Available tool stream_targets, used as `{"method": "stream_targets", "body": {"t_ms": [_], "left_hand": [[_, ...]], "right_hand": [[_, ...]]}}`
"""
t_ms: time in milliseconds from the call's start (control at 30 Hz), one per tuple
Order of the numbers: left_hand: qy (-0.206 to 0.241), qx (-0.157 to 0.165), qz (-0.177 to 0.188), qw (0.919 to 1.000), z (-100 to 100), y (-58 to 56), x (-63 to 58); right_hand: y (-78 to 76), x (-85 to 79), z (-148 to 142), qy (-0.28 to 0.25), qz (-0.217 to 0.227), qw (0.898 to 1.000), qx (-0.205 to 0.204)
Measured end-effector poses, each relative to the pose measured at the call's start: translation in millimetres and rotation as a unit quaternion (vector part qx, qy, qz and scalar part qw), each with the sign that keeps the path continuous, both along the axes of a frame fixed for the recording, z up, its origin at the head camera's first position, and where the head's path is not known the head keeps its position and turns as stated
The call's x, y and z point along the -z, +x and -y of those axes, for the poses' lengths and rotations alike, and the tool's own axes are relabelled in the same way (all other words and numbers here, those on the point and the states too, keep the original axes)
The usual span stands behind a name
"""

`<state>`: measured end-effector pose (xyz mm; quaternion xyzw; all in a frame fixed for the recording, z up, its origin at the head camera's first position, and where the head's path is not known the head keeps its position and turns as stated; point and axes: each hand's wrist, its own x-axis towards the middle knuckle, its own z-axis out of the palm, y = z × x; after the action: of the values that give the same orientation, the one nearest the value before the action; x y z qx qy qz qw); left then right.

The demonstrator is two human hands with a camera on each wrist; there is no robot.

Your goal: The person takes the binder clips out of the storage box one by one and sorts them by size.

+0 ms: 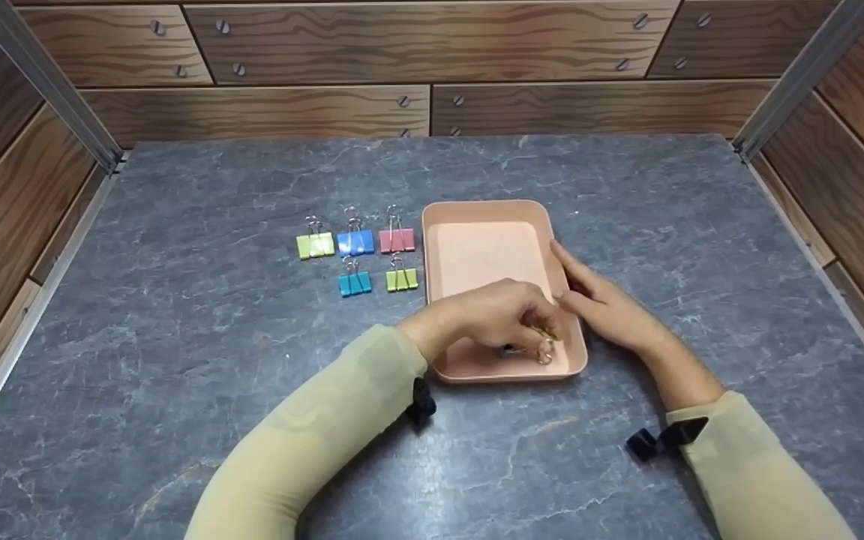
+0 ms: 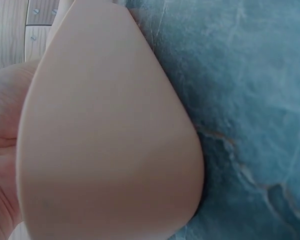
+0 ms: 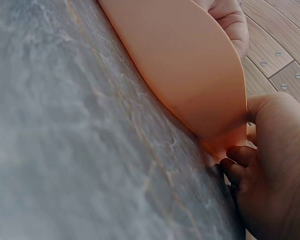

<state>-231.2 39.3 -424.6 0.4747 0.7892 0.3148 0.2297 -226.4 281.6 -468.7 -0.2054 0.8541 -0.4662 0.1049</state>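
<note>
A pink tray (image 1: 488,255) stands on the table in the head view. My left hand (image 1: 503,319) reaches over its left side and down into the near end, fingers curled around a binder clip whose wire handles (image 1: 544,352) show at the fingertips; its body is hidden by the hand. A small dark piece (image 1: 508,349) shows beneath that hand. On the right, my right hand (image 1: 612,307) grips the tray's side wall, thumb at the rim. In the right wrist view the fingers (image 3: 235,170) of this hand curl against the tray's outer corner.
Left of the tray several binder clips stand in two rows: yellow-green (image 1: 315,246), blue (image 1: 355,243) and pink (image 1: 397,241) behind, teal (image 1: 355,283) and another yellow-green clip (image 1: 402,280) in front. Wood-patterned panels (image 1: 432,45) enclose the grey marbled table (image 1: 177,300).
</note>
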Motion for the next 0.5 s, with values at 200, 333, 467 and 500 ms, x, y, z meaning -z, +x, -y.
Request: {"method": "stream_targets", "body": {"t_ms": [200,333,467,500], "left_hand": [[-0.002,-0.013,0.000,0.9999,4.2,-2.8,0.2],[0.002,-0.025,-0.007,0.9997,6.2,-4.1,0.5],[0.009,-0.044,-0.005,0.9990,8.5,-5.1,0.9],[0.012,-0.049,-0.003,0.9987,9.4,-5.2,0.7]], "right_hand": [[-0.2,-0.1,0.2,0.002,-0.003,1.000,-0.001],[-0.2,0.1,-0.5,0.000,-0.001,1.000,0.000],[-0.2,0.4,-1.2,0.000,0.000,1.000,0.001],[-0.2,0.5,-1.3,0.001,0.000,1.000,0.001]]}}
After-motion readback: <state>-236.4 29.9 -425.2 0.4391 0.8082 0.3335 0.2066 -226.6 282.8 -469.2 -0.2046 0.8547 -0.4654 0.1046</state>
